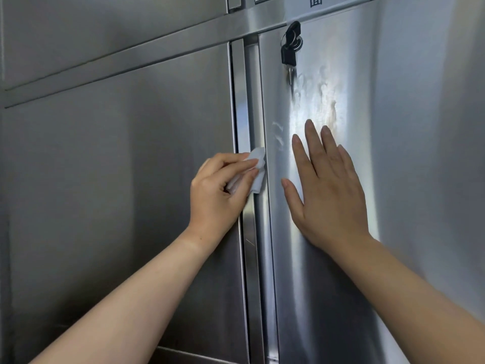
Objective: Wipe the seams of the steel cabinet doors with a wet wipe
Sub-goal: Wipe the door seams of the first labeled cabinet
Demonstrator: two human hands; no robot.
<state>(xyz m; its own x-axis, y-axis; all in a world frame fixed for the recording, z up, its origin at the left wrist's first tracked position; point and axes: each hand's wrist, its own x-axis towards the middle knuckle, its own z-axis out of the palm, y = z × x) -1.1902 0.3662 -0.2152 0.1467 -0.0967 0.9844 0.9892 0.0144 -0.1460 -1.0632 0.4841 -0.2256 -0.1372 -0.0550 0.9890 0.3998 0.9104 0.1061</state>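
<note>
Brushed steel fills my whole feed: a cabinet front (110, 64) crossed by a horizontal rail (157, 40) near the top. Below the rail I see the broad left door (118, 200) and the right door (425, 143), which catches a bright glare. Between them runs the seam (252, 101), a recessed vertical channel with a narrow raised strip along its left side. The right hand (328, 187) lies flat on the right door just beside the seam, fingers straight and spread, grasping nothing. The left hand (217, 195) reaches in from the left door's side, its fingers and thumb curled around the folded white wet wipe (258, 177). The wipe is pressed into the seam against the right door's left edge, about midway up my view. Pale smudges (322, 95) mark the right door above the flat hand. Higher up, a lock (298, 44) in that door carries black-headed keys (288, 55) hanging down. At the very top a pale label strip (338, 5) shows part of some dark characters that I cannot read.
</note>
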